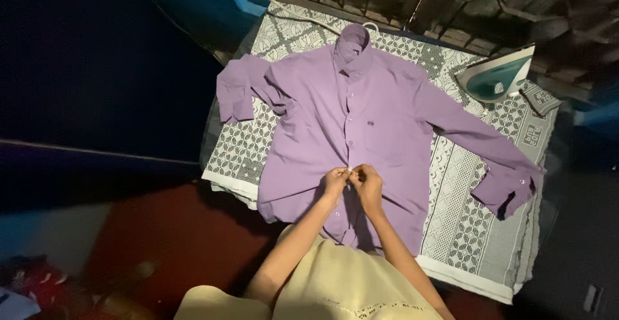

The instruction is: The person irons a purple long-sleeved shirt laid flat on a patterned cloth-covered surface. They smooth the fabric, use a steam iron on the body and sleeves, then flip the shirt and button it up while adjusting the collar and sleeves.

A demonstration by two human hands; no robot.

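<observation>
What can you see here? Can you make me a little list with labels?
Left hand: pinching the shirt's front strip at a button
Right hand: pinching the same spot, touching the left hand
Shirt: purple, long sleeves, lying flat, collar away from the person
Cloth: white and grey pattern, under the shirt
Iron: white and teal, upright beside the right sleeve
</observation>
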